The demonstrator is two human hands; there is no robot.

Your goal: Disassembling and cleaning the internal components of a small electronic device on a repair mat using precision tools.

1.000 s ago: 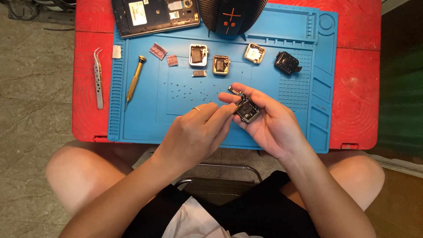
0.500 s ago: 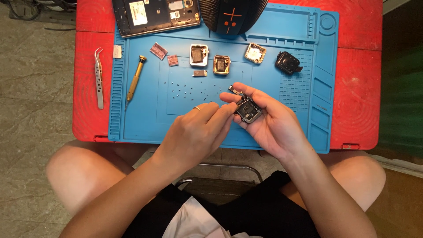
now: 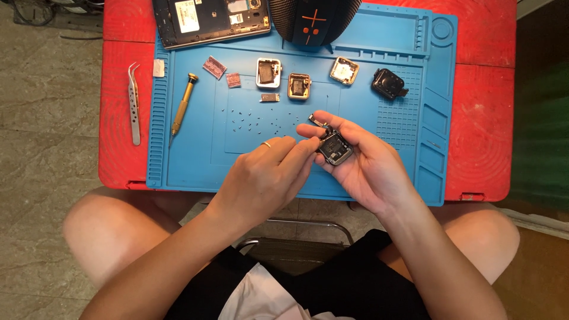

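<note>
Blue mat (image 3: 195, 154) on a red bench (image 3: 480, 89): above its near edge, the right hand (image 3: 367, 169) cradles a small open watch case (image 3: 335, 148), fingers curled around it, while the left hand (image 3: 267, 175) pinches at its edge. Loose screws (image 3: 255, 121), a screwdriver (image 3: 182, 104) and three opened cases (image 3: 299, 86) lie beyond; tweezers (image 3: 134, 104) rest left of the mat.

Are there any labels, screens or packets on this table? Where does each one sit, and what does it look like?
Opened phone: top edge of the blue mat, dark rectangle, insides showing.
Label on its battery: a pale yellowish rectangle with dark print.
Round dark speaker: right of the phone, orange plus-shaped mark.
Two small pinkish ribbed packets: below the phone.
Small square screen part: upper mid mat, pale face, metallic rim.
</note>
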